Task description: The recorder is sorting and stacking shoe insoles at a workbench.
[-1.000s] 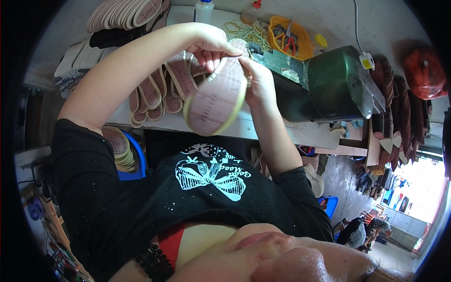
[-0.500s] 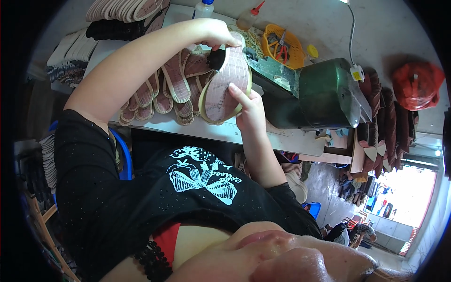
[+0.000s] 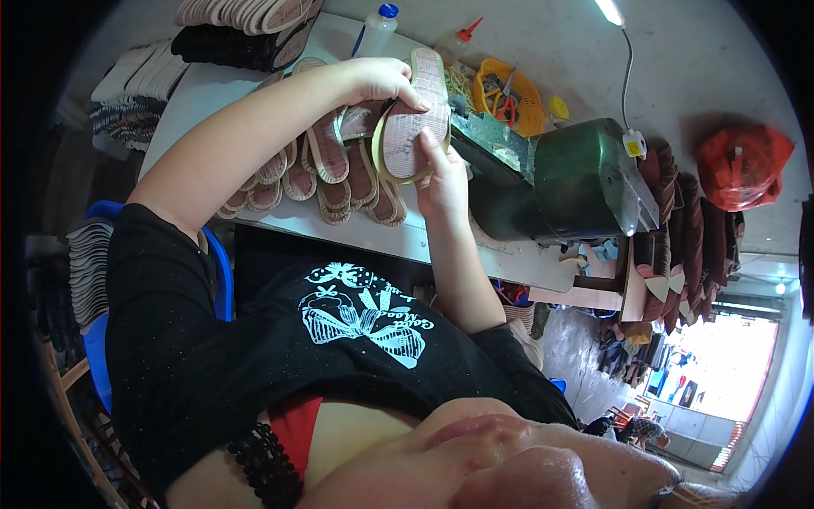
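Observation:
Both hands hold a slipper sole (image 3: 411, 140), pink and finely striped, with a pale yellow rim at its wide end. It is raised over the table, tilted, narrow end away from me. My left hand (image 3: 383, 83) is closed on its left edge, the thumb lying on the striped face. From the right my right hand (image 3: 444, 176) grips the other edge, its thumb pressed on the middle; the fingers behind are hidden. Under and left of it, several similar soles (image 3: 328, 151) lie overlapping on the white table (image 3: 199, 110).
A green sewing machine (image 3: 581, 178) stands right of my hands. Beyond lie a yellow basket (image 3: 530, 106) with pliers, a blue-capped bottle (image 3: 377, 32) and a red-tipped bottle (image 3: 458, 41). Stacked soles (image 3: 242, 13) fill the far left. A red bag (image 3: 744, 168) hangs at the right.
My left hand has slid from the sole's narrow far end down to its left edge. The right hand and the sole have shifted slightly within the view.

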Tool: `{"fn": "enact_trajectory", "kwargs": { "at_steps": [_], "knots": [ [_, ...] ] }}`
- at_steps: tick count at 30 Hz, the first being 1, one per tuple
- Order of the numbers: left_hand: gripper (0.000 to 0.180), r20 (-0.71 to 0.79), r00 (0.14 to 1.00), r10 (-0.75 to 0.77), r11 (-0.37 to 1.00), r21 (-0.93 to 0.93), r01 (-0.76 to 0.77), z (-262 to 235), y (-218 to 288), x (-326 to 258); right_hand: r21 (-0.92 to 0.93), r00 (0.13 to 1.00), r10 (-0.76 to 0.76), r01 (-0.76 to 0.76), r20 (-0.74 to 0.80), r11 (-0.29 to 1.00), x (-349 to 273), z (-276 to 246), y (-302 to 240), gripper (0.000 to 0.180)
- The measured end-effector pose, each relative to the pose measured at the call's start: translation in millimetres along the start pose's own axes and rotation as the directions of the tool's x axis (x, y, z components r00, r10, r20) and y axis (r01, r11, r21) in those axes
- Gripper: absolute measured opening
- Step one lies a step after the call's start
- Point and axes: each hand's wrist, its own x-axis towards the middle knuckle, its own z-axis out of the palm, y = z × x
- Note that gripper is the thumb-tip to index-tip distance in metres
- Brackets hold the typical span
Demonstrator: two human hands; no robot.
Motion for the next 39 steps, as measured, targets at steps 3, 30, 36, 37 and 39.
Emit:
{"fn": "enact_trajectory", "kwargs": {
  "at_steps": [3, 30, 36, 37, 39],
  "knots": [
    [0.054, -0.018, 0.999, -0.038, 0.998, 0.051, 0.039, -5, 3, 3, -0.145, 0.993, 0.099, -0.088, 0.068, 0.985, -15, 3, 3, 0.030],
    [0.056, 0.170, 0.984, -0.061, 0.650, 0.754, -0.090, -47, 35, 62, 0.020, 0.997, -0.057, 0.056, 0.056, 0.998, 16, 15, -9, 0.036],
    [0.050, 0.134, 0.990, -0.035, 0.774, 0.631, -0.058, -47, 24, 49, 0.002, 0.999, -0.027, 0.026, 0.023, 1.000, 19, 11, -12, 0.038],
    [0.050, 0.133, 0.990, -0.038, 0.774, 0.631, -0.055, -47, 20, 48, 0.005, 1.000, -0.026, 0.026, 0.013, 1.000, 18, 12, -13, 0.038],
    [0.047, 0.127, 0.991, -0.050, 0.908, 0.418, -0.008, -45, 14, 45, -0.005, 1.000, -0.020, 0.020, 0.003, 1.000, 18, 13, -14, 0.039]
  ]
}}
